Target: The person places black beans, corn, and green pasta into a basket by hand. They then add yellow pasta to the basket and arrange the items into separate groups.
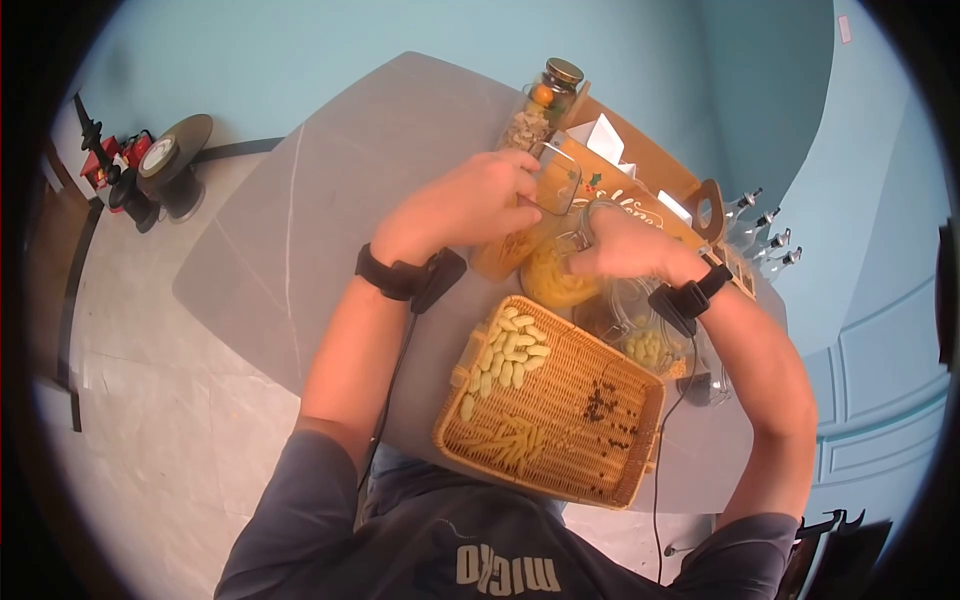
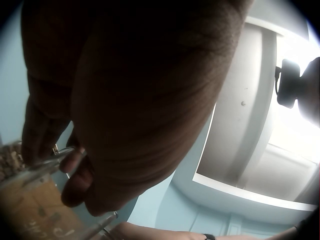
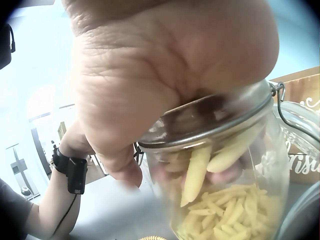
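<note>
Grey table (image 1: pixel 350 150), jar (image 3: pixel 225 215), "MICRO" shirt (image 1: pixel 425 540)

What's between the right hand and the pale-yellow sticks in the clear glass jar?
Nothing visible: the right hand reaches through the open mouth of the clear glass jar, fingers at the upper pale-yellow sticks.

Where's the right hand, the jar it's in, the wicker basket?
Right hand (image 1: pixel 628 245): head view, back of hand.
Glass jar (image 3: pixel 272 167): right wrist view, side wall.
Wicker basket (image 1: pixel 562 400): head view, woven floor.

Left hand (image 1: pixel 482 198) palm-down with curled fingers (image 1: pixel 523 168), right hand (image 1: pixel 630 245) palm-down, right elbow (image 1: pixel 785 425) bent outward.
</note>
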The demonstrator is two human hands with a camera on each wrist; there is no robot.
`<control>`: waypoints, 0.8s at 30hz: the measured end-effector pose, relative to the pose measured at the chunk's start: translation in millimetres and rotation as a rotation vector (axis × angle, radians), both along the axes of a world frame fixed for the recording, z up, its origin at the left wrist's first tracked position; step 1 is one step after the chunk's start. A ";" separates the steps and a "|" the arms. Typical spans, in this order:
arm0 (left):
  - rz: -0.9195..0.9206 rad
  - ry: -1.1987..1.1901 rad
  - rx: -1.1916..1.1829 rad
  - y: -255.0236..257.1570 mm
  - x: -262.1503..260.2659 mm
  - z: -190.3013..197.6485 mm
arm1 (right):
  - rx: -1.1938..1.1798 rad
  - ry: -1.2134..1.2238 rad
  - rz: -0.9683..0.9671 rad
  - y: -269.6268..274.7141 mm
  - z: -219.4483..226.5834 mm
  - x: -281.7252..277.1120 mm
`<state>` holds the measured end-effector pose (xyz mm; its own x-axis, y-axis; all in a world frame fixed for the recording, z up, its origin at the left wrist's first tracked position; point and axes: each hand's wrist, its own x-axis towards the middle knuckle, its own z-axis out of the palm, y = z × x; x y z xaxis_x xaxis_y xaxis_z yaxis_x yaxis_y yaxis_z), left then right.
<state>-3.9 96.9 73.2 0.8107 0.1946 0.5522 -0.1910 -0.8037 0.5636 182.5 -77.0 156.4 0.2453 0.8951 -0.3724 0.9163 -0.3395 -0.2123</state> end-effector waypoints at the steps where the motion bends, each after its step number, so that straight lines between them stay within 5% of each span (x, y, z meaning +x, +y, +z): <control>1: 0.002 0.009 -0.008 0.0 -0.2 1.0 | -0.003 -0.026 -0.002 0.3 2.8 -3.5; 8: -0.008 -0.038 0.009 3.0 4.0 -7.6 | 0.273 -0.290 0.038 -13.2 -15.4 -3.7; 14: 0.001 -0.008 0.006 2.3 2.7 -3.7 | 0.773 -0.287 0.247 -22.0 -35.6 8.2; 17: 0.004 -0.009 0.006 2.0 1.8 -2.5 | 0.991 -0.296 0.172 -29.1 -21.8 -2.5; 21: 0.003 0.014 0.011 0.3 -0.7 2.5 | 0.938 -0.050 0.096 -61.9 -7.3 -38.9; 23: 0.002 0.013 0.019 1.2 0.1 2.6 | 0.877 0.349 0.072 -80.1 -35.9 -59.8; 24: 0.001 0.005 0.027 2.0 0.8 1.4 | 0.751 0.362 0.063 -90.2 -39.2 -79.3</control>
